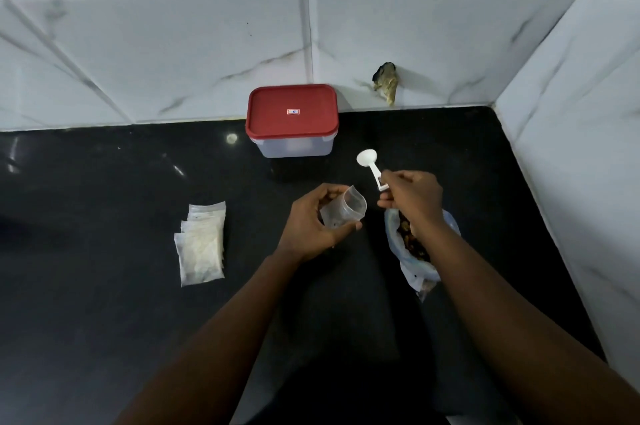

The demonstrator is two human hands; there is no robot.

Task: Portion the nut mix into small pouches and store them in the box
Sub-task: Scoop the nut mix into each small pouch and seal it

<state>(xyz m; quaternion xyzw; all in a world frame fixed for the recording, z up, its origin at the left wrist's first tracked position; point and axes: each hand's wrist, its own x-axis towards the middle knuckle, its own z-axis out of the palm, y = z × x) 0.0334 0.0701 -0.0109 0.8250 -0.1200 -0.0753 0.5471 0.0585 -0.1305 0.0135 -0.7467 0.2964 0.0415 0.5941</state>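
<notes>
A: Beneath the right wrist, what lies there?

B: A soft clear-plastic bag (pixel 420 263), crumpled, mouth open, on the glossy black counter (pixel 104 303). Brown nut mix (pixel 412 244) fills it; the forearm hides part of it.

A: Right hand (pixel 414 196)?

B: Fingers curled, pinching the handle end of a white plastic scoop (pixel 371 165). The round bowl points away from the grip and looks empty.

A: Left hand (pixel 310 220)?

B: It grips a small clear pouch (pixel 344 211) between thumb and fingers, just beside the right hand and apart from it. Thin film, mouth held open and tilted toward the scoop. A few dark specks sit low inside; I cannot tell what they are.

A: Left of that grip?

B: A loose stack of flat translucent pouches (pixel 202 246), whitish and rectangular, fanned unevenly, well apart from the hand.

A: Beyond both grips?

B: The box (pixel 294 146), rectangular with rounded corners and frosted translucent walls. Its red lid (pixel 292 113) is on, with a small sticker at centre. Contents cannot be seen. It stands against the wall (pixel 173 44) of white marbled tile with bevelled joints. Right of the box, a ragged dark hole (pixel 386 82) breaks the tile.
</notes>
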